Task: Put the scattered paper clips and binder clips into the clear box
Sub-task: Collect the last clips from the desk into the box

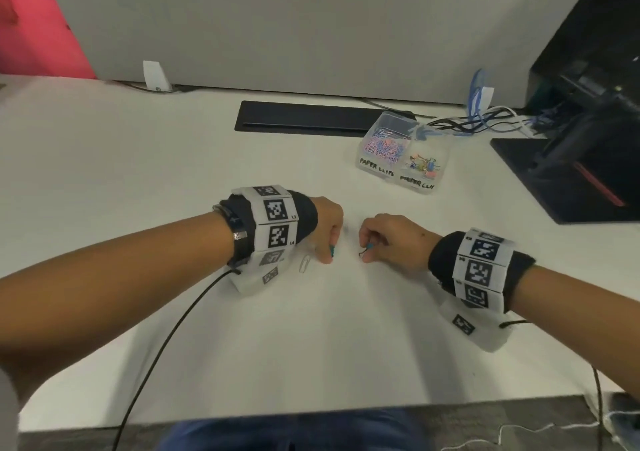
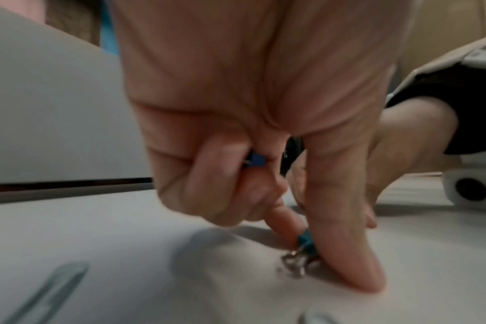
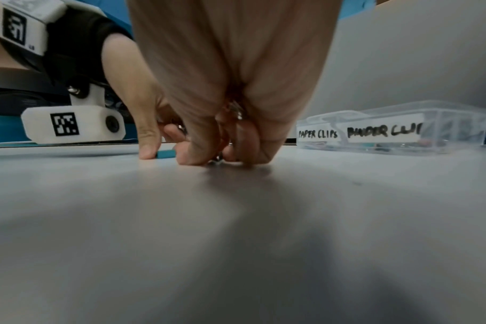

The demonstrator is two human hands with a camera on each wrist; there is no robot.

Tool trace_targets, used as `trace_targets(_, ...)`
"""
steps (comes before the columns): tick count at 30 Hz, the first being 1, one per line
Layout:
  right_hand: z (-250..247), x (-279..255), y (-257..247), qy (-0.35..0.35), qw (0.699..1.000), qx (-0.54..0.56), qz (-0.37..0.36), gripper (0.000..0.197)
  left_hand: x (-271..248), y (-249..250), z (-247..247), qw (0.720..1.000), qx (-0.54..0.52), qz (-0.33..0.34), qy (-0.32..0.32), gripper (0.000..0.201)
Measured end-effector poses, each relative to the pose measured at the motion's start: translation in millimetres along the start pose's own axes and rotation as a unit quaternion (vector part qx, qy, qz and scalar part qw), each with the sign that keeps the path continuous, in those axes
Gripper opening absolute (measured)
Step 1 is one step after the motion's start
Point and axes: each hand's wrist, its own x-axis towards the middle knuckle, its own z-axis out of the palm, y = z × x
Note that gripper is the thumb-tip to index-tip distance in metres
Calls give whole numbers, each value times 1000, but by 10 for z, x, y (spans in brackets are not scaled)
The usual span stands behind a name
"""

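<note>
My left hand [image 1: 329, 253] pinches a teal binder clip [image 1: 332, 250] between thumb and forefinger, low on the white table [image 1: 207, 329]. In the left wrist view that clip [image 2: 304, 238] touches the table with its silver handles, and a second blue clip [image 2: 254, 158] sits tucked in the curled fingers. My right hand [image 1: 365, 253] pinches another teal binder clip [image 1: 368, 246] by its wire handle, fingertips on the table. A silver paper clip [image 1: 304, 262] lies just left of my left hand. The clear box [image 1: 429, 190] stands far right, holding paper clips and binder clips in two labelled halves.
A black slot cover [image 1: 304, 116] lies in the table at the back. Black equipment [image 1: 588, 131] on a black base and a tangle of cables [image 1: 485, 123] fill the far right behind the box. A white charger [image 1: 156, 76] stands at the back left.
</note>
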Motion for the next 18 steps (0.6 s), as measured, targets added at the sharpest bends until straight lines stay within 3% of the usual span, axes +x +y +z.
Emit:
trace_targets(2,-9,4,36,2,1000,3,9,15,48,24,-66,999,-38,5,-15,30)
trace_targets(4,-49,-1,75,20,1000,12,19,14,105,35,-180,984,-176,10,-2,11)
trace_targets(6,-150,-2,145,51,988,136,49,13,179,50,-326,923,-384,23,17,27)
trace_targets(7,-230,-10,182,61,962,257,64,17,214,72,-402,875,-483,32,27,33)
trace_targets(9,-446,1,283,85,868,482,89,27,330,131,-549,778,-625,48,38,50)
trace_targets(10,-579,18,338,106,826,543,106,28,393,184,-619,738,-672,50,46,54)
trace_targets(12,-845,83,442,160,760,612,147,26,544,307,-751,673,-737,34,55,44)
trace_targets(15,-1153,235,619,225,699,649,199,27,729,503,-911,624,-779,21,56,31)
trace_targets(17,-1278,360,712,245,695,641,217,32,844,600,-980,613,-788,15,53,29)
trace_targets(18,-1319,424,756,255,702,626,225,35,865,650,-1013,612,-789,15,49,18)
